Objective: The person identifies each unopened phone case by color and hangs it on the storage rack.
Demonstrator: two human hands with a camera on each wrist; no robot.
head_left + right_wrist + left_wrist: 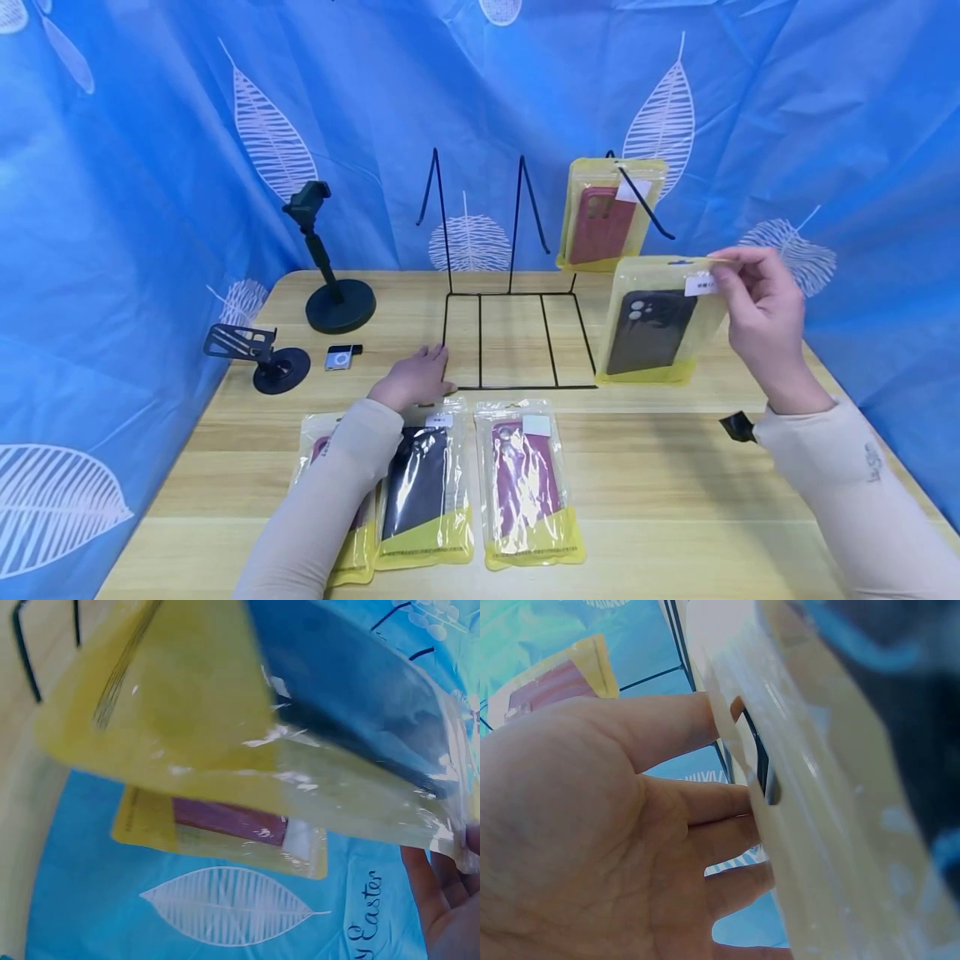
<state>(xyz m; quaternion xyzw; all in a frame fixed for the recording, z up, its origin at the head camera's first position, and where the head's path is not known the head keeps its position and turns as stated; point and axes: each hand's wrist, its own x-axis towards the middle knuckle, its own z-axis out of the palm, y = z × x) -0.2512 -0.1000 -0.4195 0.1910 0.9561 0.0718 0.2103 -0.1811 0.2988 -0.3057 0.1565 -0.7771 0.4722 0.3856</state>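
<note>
My right hand (768,321) pinches the top corner of a clear and yellow zip bag with a dark phone case (651,333) inside. The bag hangs upright, its punched hole just below the tip of the right hook of the black wire display rack (517,387). In the right wrist view the bag (195,742) fills the upper part, fingers (424,889) at its edge. My left hand (412,379) lies with straight fingers at the rack's front left corner, beside the top of a bagged dark case (416,483). The left wrist view shows straight fingers (720,840) at that bag's edge.
A bagged red case (603,225) hangs on the right hook. On the table lie a bagged pink case (525,483) and another bag (352,558) partly under my left sleeve. Two black stands (341,307) (281,371) and a small silver player (339,358) are at left.
</note>
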